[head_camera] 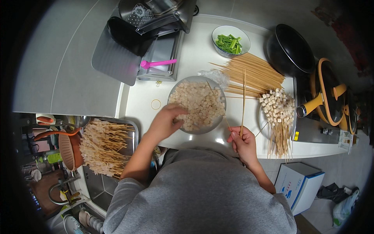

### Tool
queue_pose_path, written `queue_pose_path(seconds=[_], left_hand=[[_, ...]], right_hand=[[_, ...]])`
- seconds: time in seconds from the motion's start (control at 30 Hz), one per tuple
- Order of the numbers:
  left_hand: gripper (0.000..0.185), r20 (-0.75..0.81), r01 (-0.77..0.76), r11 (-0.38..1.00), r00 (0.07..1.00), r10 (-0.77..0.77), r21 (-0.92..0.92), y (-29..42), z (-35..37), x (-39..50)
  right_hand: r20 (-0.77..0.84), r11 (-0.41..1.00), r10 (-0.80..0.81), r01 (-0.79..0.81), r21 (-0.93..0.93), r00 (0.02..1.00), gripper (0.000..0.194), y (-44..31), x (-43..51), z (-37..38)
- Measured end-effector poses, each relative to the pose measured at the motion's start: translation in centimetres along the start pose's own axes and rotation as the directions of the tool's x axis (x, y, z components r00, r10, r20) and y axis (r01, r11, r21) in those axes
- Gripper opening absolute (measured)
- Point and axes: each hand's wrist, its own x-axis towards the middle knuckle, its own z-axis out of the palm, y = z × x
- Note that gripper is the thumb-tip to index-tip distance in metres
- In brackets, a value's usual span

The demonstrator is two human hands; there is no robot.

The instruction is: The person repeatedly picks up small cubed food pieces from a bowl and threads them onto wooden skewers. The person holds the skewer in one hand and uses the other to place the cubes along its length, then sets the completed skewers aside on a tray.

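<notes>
My left hand [169, 120] reaches over the left rim of a round bowl of pale diced cubes [198, 102]; its fingertips are among the cubes, and whether they grip one cannot be told. Several bamboo skewers [243, 102] are in my right hand [243, 142], beside the bowl's lower right; two or so point away from me and another slants towards the bowl. A pile of loose bamboo skewers [251, 73] lies behind the bowl to the right. Skewers threaded with pale cubes [277, 106] rest on a plate [264, 128] further right.
Behind stand a bowl of cut green stems [230, 41] and a black wok [290, 49]. A crumpled clear plastic bag [214, 77] touches the skewer pile. At left are a pink spoon [159, 63], a rubber band [156, 104] and a metal tray [135, 131] of filled skewers. A yellow-handled pan [314, 105] sits right.
</notes>
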Motion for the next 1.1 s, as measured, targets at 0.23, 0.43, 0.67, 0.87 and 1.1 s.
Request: queue_pose_path(seconds=[0.23, 0.43, 0.67, 0.87, 1.1], left_hand=[[0.025, -0.189, -0.137, 0.981, 0.969, 0.162, 0.139, -0.6, 2.4, 1.2], [0.024, -0.021, -0.203, 0.974, 0.978, 0.206, 0.098, 0.2, 0.7, 0.9], [0.022, 0.058, -0.270, 0.907, 0.962, 0.265, 0.323, -0.1, 1.7, 0.4], [0.021, -0.050, -0.182, 0.954, 0.979, 0.199, 0.240, 0.2, 2.8, 1.0], [0.020, 0.023, -0.185, 0.887, 0.981, 0.193, 0.424, 0.4, 2.5, 0.4]], right_hand=[[0.035, 1.000, 0.010, -0.011, 0.020, 0.999, 0.015, 0.6, -0.1, -0.1], [0.015, 1.000, 0.019, -0.019, 0.018, 1.000, 0.015, 0.5, -0.4, -0.4], [0.042, 0.999, 0.024, -0.025, 0.022, 0.999, 0.014, 0.9, -0.3, -0.3], [0.051, 0.999, 0.014, -0.016, 0.032, 0.999, 0.014, 0.8, -0.4, -0.3], [0.056, 0.999, 0.028, -0.029, 0.020, 0.998, 0.015, 0.8, -0.4, -0.3]])
